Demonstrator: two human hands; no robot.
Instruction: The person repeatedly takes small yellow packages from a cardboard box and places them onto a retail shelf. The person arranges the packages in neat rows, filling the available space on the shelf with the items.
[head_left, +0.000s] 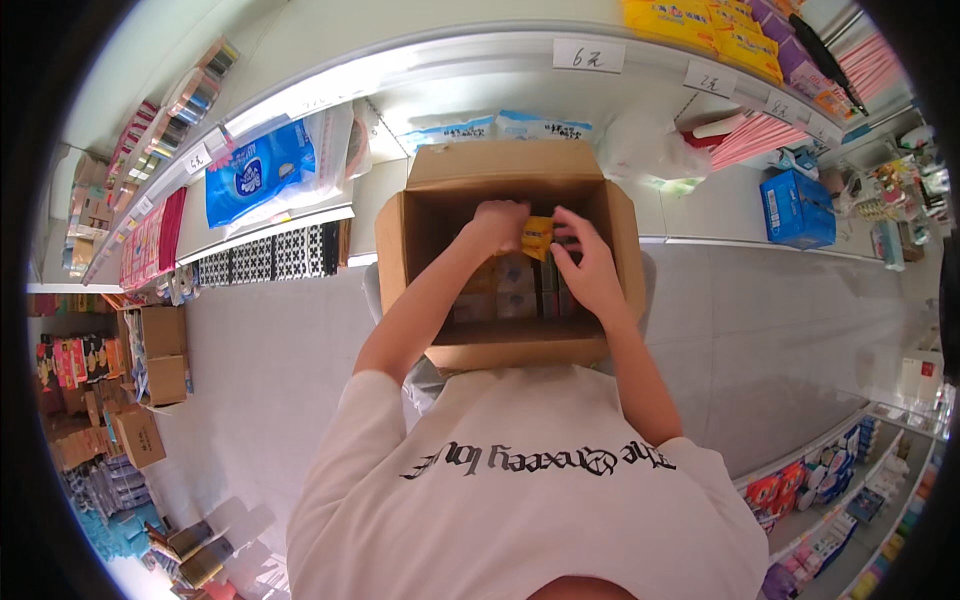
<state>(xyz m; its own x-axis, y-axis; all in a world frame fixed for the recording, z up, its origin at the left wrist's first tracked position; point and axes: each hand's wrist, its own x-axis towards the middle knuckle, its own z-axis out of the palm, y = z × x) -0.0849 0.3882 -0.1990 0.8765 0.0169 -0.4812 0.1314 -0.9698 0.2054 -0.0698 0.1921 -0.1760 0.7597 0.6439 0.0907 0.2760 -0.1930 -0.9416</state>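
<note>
Before me stands an open cardboard box (507, 166), its flaps folded outward. Both of my hands reach into it. My left hand (501, 225) is closed around the left side of a small yellow packet (537, 237), which bears writing. At the packet's right edge is my right hand (585, 255), its fingers apart; whether a fingertip touches the packet cannot be made out. Below them, several wrapped packages (516, 289) lie in the shadowed bottom of the box, partly hidden by my left forearm.
Behind the box runs a white shelf (667, 214) holding a blue package (262, 174) at left and a blue carton (796, 208) at right. Yellow packets (705, 30) lie on the upper shelf. Cardboard boxes (163, 330) stand at far left, a stocked shelf (817, 480) at lower right.
</note>
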